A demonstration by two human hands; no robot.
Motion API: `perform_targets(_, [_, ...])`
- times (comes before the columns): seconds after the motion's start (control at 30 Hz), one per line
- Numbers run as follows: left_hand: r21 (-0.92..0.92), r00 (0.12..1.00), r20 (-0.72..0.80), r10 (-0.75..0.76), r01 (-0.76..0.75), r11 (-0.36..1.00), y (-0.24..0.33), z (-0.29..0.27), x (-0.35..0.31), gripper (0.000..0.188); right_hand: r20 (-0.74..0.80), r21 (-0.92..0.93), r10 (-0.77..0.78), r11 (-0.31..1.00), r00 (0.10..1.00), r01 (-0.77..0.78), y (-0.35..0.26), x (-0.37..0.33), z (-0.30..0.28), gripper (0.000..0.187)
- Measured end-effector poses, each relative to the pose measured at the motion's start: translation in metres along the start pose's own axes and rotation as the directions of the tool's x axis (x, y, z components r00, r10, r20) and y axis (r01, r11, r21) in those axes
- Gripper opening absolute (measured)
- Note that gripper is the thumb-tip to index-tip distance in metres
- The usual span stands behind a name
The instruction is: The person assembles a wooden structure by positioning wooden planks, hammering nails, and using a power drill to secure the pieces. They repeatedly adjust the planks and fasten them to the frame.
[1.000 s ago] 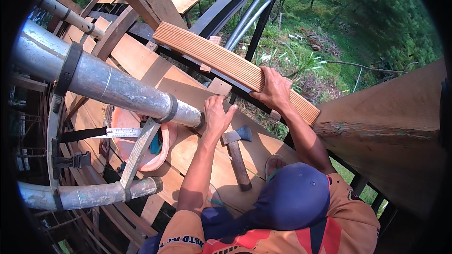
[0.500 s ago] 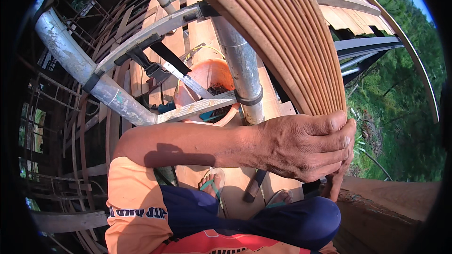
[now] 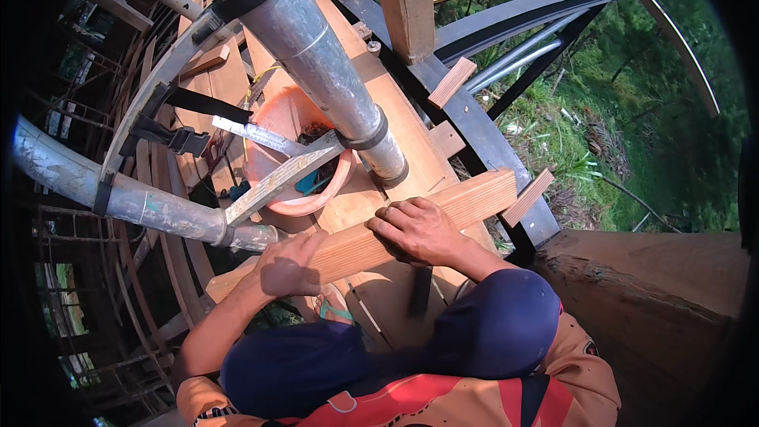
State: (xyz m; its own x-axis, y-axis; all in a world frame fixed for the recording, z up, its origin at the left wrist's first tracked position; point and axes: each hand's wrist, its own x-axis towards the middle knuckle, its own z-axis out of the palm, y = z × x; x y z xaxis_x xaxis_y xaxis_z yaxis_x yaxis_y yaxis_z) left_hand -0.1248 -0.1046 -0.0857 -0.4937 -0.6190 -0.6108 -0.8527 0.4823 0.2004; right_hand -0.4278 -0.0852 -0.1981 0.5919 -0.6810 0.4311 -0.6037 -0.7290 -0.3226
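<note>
A length of squared timber (image 3: 474, 196) lies slantwise across the space in front of my knees, its right end farther away than its left. My left hand (image 3: 289, 267) is wrapped over the timber near its left part, fingers on the far side. Closer to the other end, my right hand (image 3: 417, 229) grips it from above with bent fingers. The thumbs are mostly hidden. Below the timber, a dark bar-shaped thing (image 3: 420, 291) rests on the planks between my feet; its kind cannot be made out.
An orange bucket (image 3: 299, 207) holding dark bits and a blue-green item stands beyond the timber. Metal pipes (image 3: 320, 59) with a curved crosspiece (image 3: 126, 122) and black strap (image 3: 170, 136) rise around it. Small wood blocks (image 3: 453, 83) lie by a black beam (image 3: 502, 160); grassy ground drops away right.
The wooden piece raised close to view, with ridged lines on its face, is now lowered and crosswise. My left arm has drawn back left, and my right hand shows clearly on top.
</note>
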Motion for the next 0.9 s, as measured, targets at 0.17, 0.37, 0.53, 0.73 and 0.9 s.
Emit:
perform_targets(0.17, [-0.114,0.977,-0.209,-0.046,0.022,0.993,-0.060,0.177,0.009,0.110,-0.002,-0.066,-0.162,0.985,0.987,0.162,-0.016,-0.007,0.089,0.030])
perform_targets(0.37, [-0.366,0.981,-0.185,-0.056,-0.016,0.930,-0.078,0.221,0.025,0.097,0.293,0.081,-0.185,0.982,0.938,0.169,-0.007,0.007,0.126,0.033])
perform_targets(0.53, [-0.310,0.952,-0.306,0.019,-0.118,0.943,-0.101,0.190,0.036,0.086,0.363,0.051,-0.146,0.989,0.920,0.137,-0.003,0.034,0.123,0.050])
perform_targets(0.73, [-0.267,0.902,-0.431,-0.023,-0.103,0.958,-0.104,0.220,0.035,0.079,0.514,-0.046,-0.080,0.992,0.854,0.121,-0.015,0.034,0.137,0.058])
perform_targets(0.9, [-0.275,0.876,-0.482,-0.007,-0.143,0.951,-0.106,0.218,0.036,0.075,0.535,-0.076,-0.057,0.990,0.843,0.115,-0.004,0.028,0.144,0.061])
